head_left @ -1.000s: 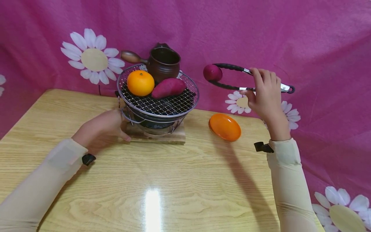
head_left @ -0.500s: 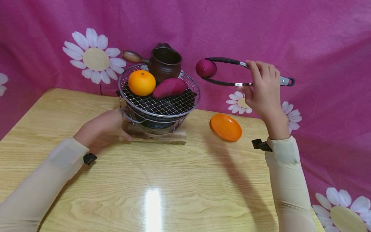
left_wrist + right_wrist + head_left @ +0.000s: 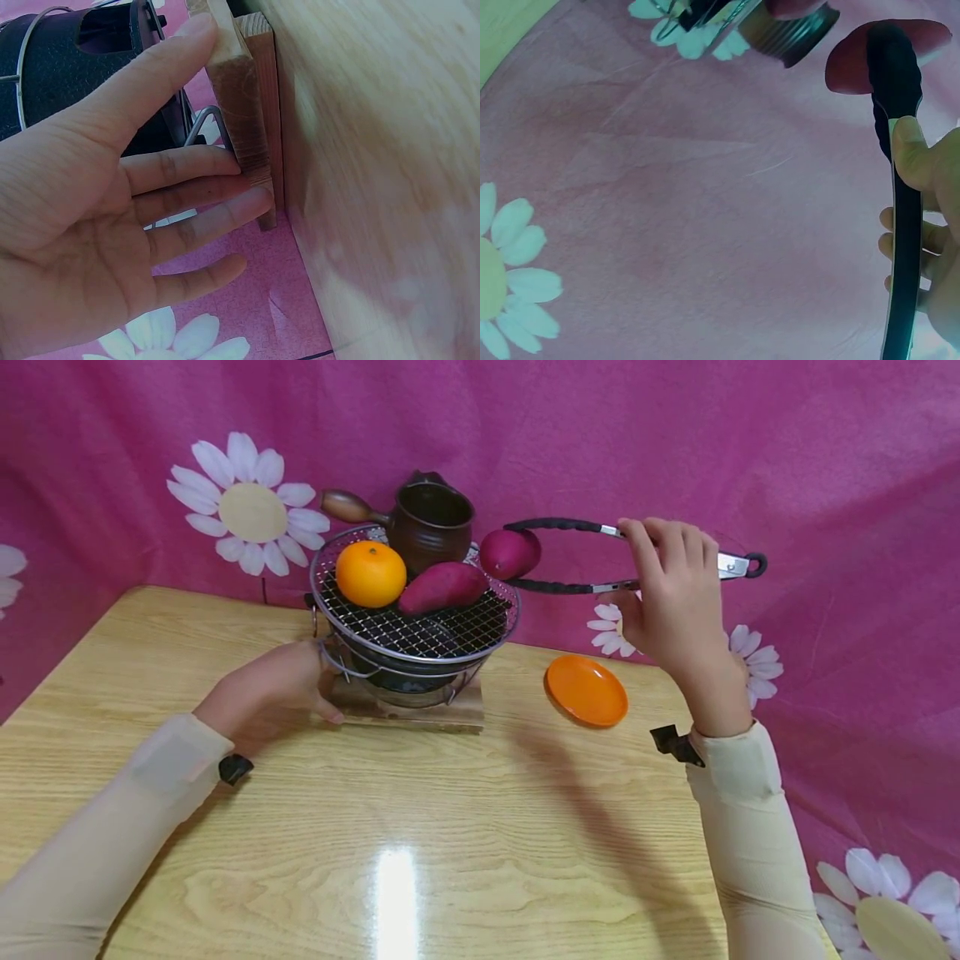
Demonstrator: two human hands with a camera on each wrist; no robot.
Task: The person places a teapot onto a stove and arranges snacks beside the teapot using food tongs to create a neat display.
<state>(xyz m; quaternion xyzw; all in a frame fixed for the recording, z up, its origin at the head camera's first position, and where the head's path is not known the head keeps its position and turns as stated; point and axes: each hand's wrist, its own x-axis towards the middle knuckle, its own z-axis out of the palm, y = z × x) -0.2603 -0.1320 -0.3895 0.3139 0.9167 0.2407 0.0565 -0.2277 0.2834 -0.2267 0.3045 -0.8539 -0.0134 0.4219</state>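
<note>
My right hand point(image 3: 678, 597) grips black-and-steel tongs point(image 3: 558, 587), which pinch a purple-red sweet potato point(image 3: 510, 553) in the air at the grill's right rim. The right wrist view shows the thumb on one arm of the tongs point(image 3: 907, 247). Another sweet potato point(image 3: 444, 587) lies on the mesh of a small round grill point(image 3: 446, 635), beside an orange citrus fruit point(image 3: 371, 574) and a dark brown side-handled pot point(image 3: 435, 531). My left hand point(image 3: 270, 681) is at the left end of the wooden board point(image 3: 405, 718) under the grill, its fingers nearly straight and fingertips against the wood point(image 3: 240, 105).
An orange plate point(image 3: 587, 691) stands on the wooden table point(image 3: 450, 810), right of the grill. Behind the table hangs a pink cloth point(image 3: 570, 435) with large white flowers. Wire legs and handles stick out around the grill.
My right hand has carried the tongs and sweet potato leftward, first rising slightly and then dipping, up to the grill's right rim. The left hand stays at the board.
</note>
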